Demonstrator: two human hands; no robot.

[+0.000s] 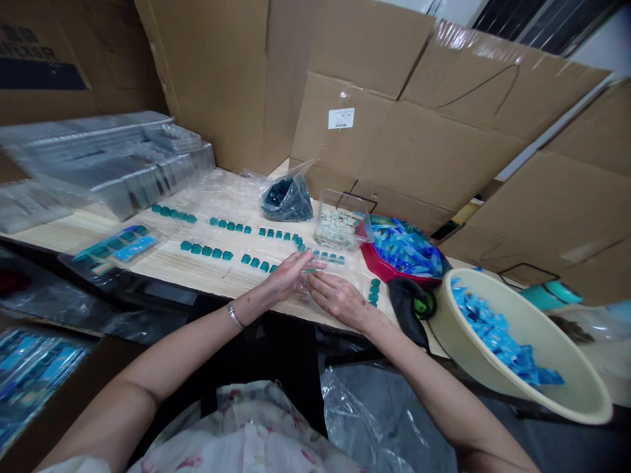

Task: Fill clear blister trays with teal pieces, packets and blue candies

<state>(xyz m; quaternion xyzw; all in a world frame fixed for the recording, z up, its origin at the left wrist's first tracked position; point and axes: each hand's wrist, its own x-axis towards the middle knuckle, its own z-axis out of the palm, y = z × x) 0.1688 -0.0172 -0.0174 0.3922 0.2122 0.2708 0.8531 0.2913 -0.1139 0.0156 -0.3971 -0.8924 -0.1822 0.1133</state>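
Note:
My left hand [290, 274] and my right hand [340, 299] meet over the front part of the table. A clear plastic tray [306, 289] is between them, gripped at its near part by the fingers of both; its outline is hard to see. Short rows of teal glassy pieces [207, 252] lie in clear trays to the left. Just beyond my fingers is another row of teal pieces [329, 257]. More teal pieces [374, 292] stand in a short line to the right of my right hand.
Behind the rows sit a bag of dark teal pieces [286, 199] and a clear box of small pale bits [340, 223]. A red basin [367, 257] of blue pieces and a cream basin [493, 358] stand right. Stacked clear trays [142, 174] and a filled pack [116, 248] are left.

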